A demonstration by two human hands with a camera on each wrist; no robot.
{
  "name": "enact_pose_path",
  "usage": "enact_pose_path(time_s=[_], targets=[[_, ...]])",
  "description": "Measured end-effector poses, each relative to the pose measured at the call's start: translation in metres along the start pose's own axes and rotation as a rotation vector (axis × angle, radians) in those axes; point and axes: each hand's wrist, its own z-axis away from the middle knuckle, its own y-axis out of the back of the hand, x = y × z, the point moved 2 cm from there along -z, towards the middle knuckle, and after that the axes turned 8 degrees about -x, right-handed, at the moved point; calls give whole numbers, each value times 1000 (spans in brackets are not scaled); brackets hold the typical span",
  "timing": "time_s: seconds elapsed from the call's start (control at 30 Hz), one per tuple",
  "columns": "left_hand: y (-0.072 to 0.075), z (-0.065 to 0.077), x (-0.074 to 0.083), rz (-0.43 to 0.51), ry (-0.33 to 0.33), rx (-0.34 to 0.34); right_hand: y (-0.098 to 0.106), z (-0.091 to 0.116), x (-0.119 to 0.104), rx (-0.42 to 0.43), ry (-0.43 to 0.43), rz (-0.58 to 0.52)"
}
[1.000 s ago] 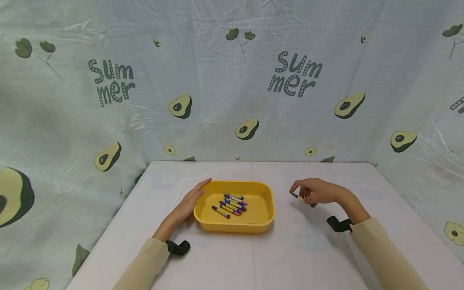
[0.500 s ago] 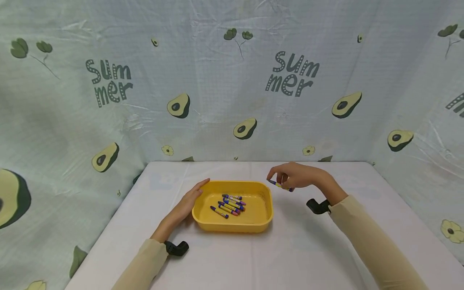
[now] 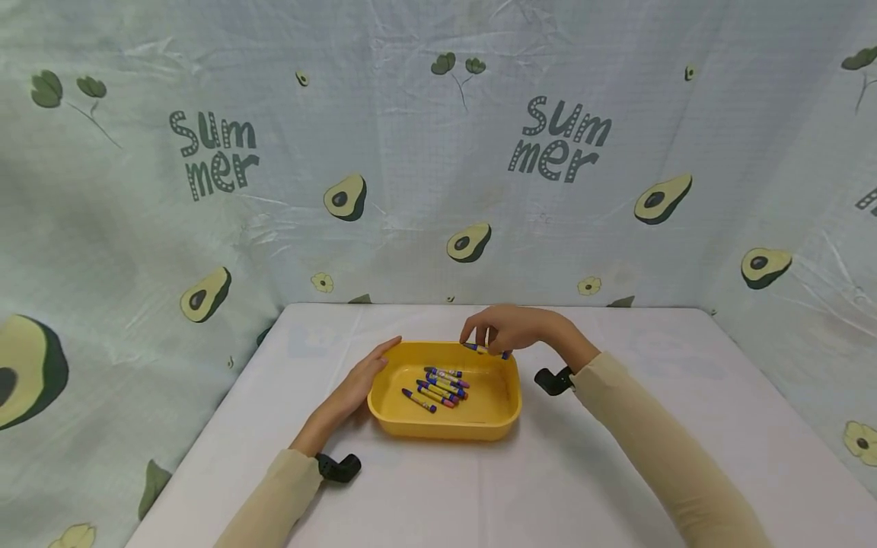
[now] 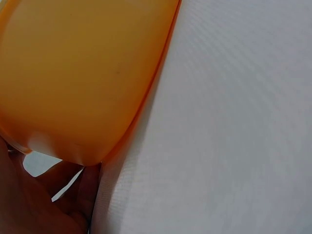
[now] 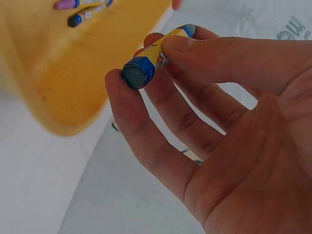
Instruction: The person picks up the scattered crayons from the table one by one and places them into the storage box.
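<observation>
My right hand [image 3: 510,329] is above the far right corner of the yellow tray [image 3: 448,430], pinching a crayon [image 3: 473,347] between thumb and fingertips. In the right wrist view this crayon [image 5: 142,68] shows a yellow wrapper, blue bands and a dark bluish end. Along the tray's left wall, my left hand [image 3: 356,387] touches the outside with its fingers extended. The left wrist view has the fingers [image 4: 87,187] against the tray wall [image 4: 83,87]. Inside the tray lie several crayons [image 3: 438,390], mostly clustered, with one crayon [image 3: 419,400] apart at the front left.
A white cloth covers the table [image 3: 438,495] under the tray. Behind and at the sides hangs a pale curtain [image 3: 411,152] printed with avocados and lettering. Each wrist wears a black camera mount [image 3: 339,468].
My right hand has carried the crayon left, from the table's right side to over the tray's far right corner. The left hand stays at the tray.
</observation>
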Motion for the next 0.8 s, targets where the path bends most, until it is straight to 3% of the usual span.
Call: enact_pose_path(time_s=[0.33,0.8], targets=[[-1,0,1,6,7,1,-17,-36,-10,-15,-1,45],[2,-2,0,-15,-26,-3,-36,-67,-17,-80,-75,-12]])
